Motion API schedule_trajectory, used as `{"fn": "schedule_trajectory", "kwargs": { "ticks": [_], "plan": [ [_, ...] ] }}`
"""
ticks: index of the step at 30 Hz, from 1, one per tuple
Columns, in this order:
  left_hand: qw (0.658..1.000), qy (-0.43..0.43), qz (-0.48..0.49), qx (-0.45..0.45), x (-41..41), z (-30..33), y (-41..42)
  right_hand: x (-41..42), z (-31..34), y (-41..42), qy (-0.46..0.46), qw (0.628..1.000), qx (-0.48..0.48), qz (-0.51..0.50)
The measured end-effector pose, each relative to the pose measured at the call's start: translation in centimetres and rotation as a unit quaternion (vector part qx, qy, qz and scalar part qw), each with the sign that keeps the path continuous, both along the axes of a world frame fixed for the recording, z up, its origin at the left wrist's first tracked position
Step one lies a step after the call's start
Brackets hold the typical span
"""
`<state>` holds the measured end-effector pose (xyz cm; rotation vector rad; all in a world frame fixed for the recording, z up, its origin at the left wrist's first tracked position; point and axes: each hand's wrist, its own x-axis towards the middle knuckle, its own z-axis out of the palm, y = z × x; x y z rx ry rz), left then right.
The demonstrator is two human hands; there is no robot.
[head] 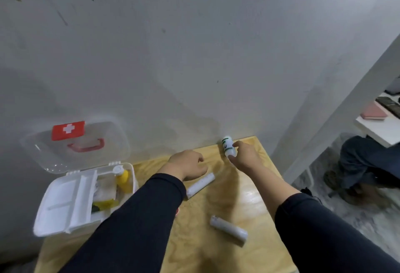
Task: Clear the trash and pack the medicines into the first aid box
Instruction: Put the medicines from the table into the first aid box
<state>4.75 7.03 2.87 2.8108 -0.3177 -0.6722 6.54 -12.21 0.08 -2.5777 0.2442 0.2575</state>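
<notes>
The first aid box (54, 223) stands open at the table's left edge, its clear lid (75, 147) with a red cross leaning on the wall. A white tray and a yellow bottle (123, 178) lie inside. My right hand (245, 156) grips a white bottle with green print (227, 145) near the wall. My left hand (187, 165) hovers with curled fingers, holding nothing, just above one white bandage roll (200, 185). A second white roll (228, 227) lies nearer me.
The wooden table (249, 188) stands against a grey wall. To the right is a white post (337, 125), then a white desk (381, 129) with a pink book, and a seated person's legs and shoes (363, 168).
</notes>
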Motion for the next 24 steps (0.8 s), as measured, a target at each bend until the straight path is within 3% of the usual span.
{"fn": "schedule_trajectory", "kwargs": {
  "ticks": [12, 24],
  "plan": [
    [0.999, 0.007, 0.037, 0.013, 1.8, -3.7, -2.8, 3.0, -6.5, 0.9, -0.065, 0.982, 0.119, -0.132],
    [0.998, -0.048, 0.038, 0.007, -0.3, 0.9, -1.7, 1.2, 0.4, 0.7, -0.168, 0.949, 0.255, -0.085]
  ]
}}
